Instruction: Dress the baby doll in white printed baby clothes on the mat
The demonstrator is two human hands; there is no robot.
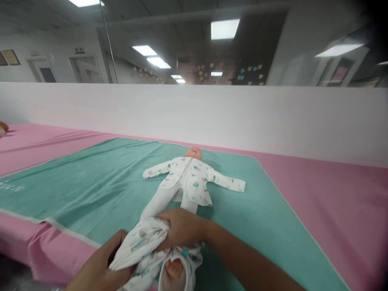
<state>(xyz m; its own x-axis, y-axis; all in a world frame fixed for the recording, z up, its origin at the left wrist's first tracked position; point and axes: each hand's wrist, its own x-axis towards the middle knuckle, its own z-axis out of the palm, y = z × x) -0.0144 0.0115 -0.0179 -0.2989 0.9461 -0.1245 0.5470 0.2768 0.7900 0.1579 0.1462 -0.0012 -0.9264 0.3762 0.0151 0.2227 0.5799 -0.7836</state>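
A baby doll [194, 152] lies on its back, head away from me, in a white jacket [197, 184] with a small teal print and plain white leggings [159, 202]. White printed baby trousers [145, 238] are bunched around its lower legs. My left hand [104, 262] grips one trouser leg from the left, thumb on top. Closed on the gathered cloth near the doll's shin is my right hand [183, 228], its fingertips partly hidden in the folds. Through the other leg opening the doll's bare foot [174, 268] shows its toes. The other foot is hidden by cloth.
Under the doll is a teal towel [85, 186] with a pale border, spread over a pink sheet [333, 194]. A low white wall [212, 117] runs along the back, with glass above it. Part of a red object [3, 126] shows at the far left.
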